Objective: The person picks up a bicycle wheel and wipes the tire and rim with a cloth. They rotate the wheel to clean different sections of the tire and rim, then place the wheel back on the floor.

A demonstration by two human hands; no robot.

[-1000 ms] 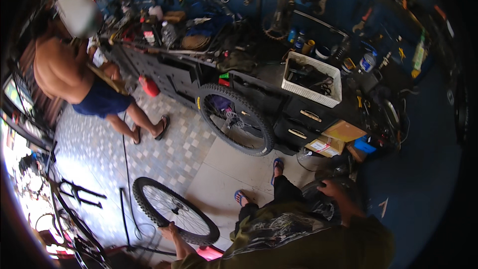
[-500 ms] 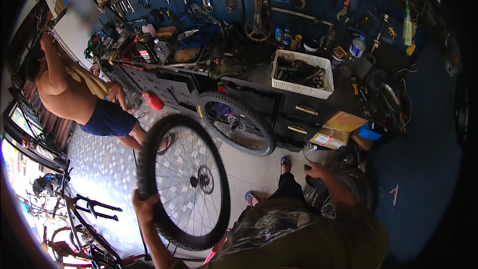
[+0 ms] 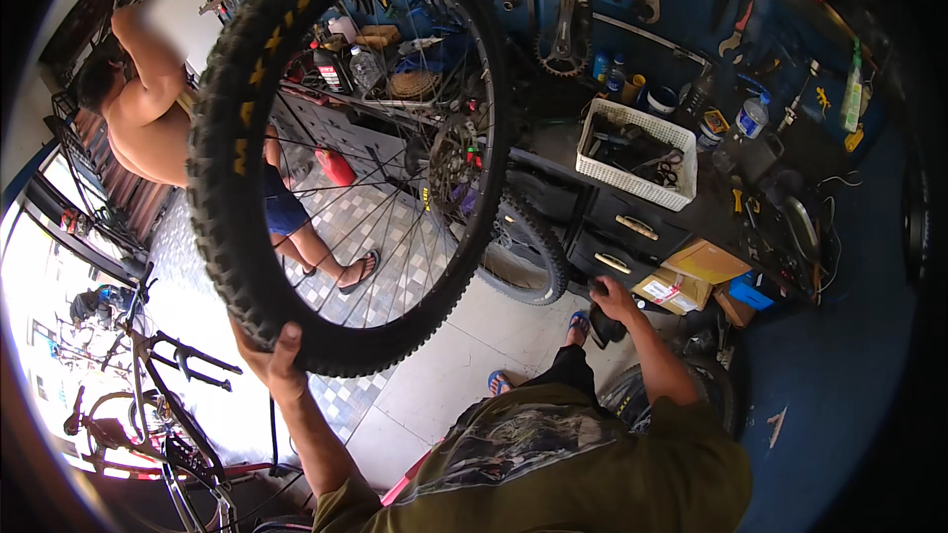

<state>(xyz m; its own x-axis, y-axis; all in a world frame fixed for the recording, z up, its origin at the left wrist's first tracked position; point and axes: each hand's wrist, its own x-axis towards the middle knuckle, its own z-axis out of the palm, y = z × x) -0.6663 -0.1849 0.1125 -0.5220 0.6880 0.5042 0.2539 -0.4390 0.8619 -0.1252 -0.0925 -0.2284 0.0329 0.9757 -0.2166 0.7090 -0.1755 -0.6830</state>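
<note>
A bicycle wheel [image 3: 225, 188] with a knobby black tyre, thin spokes and a brake disc is held up at centre left. My left hand [image 3: 275, 360] is closed around the tyre at its lower edge, thumb on the near side. My right hand [image 3: 617, 300], to the right of my feet, is closed near a small dark piece; I cannot make out what it is. Behind the raised wheel, a second knobby bicycle wheel [image 3: 553, 255] leans against the black drawers; the raised wheel hides part of it.
Along the back runs a cluttered workbench carrying a white basket [image 3: 632, 190] of tools and several bottles. Cardboard boxes [image 3: 681, 281] sit below. At left another person [image 3: 148, 143] stands with raised arms, near a bike frame [image 3: 168, 385]. More tyres [image 3: 706, 380] lie beside me at right.
My left hand has lifted the wheel higher, toward the bench and my view, so it looks larger. My right hand has moved slightly up, still closed.
</note>
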